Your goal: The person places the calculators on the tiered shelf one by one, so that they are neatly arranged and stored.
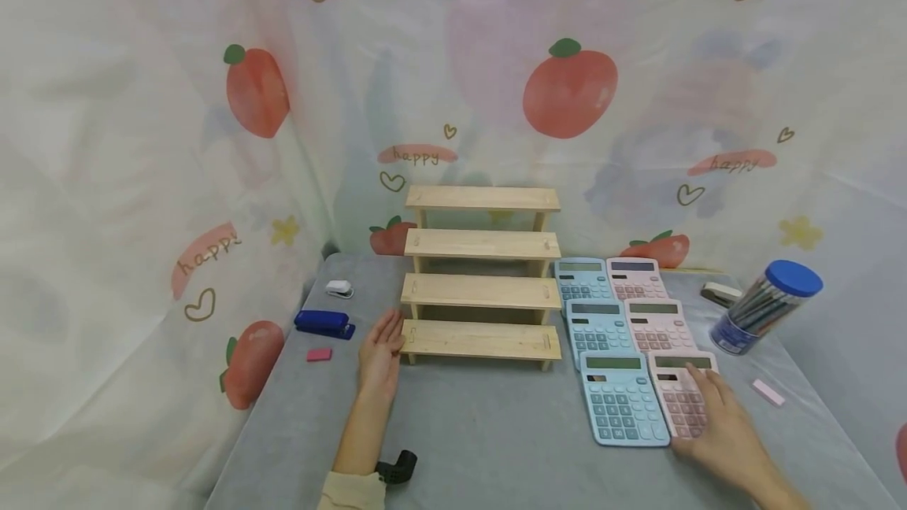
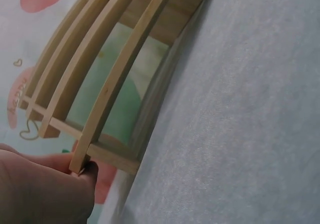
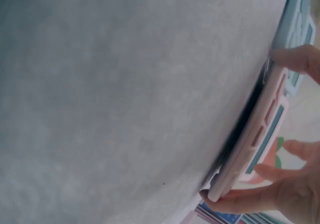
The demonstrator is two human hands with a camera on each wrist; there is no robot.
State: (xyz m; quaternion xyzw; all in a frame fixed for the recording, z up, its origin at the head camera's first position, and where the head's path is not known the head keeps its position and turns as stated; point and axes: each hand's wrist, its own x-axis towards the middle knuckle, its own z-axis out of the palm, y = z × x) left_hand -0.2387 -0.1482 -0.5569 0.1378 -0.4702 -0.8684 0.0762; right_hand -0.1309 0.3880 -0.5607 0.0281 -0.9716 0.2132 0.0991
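Right hand (image 1: 723, 427) grips the near pink calculator (image 1: 679, 393), fingers curled round its edges (lifted off the desk (image 1: 489, 431)). Left hand (image 1: 381, 352) lies flat, fingers straight, touching the wooden shelf (image 1: 482, 339).

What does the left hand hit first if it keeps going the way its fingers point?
Little room: the left hand already touches the rack at its lowest shelf's left end. Straight on, probably that end post; depth unclear.

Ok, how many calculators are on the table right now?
6, in two columns right of the wooden shelf: blue at back, middle and front; pink at back, middle, and front under the right hand.
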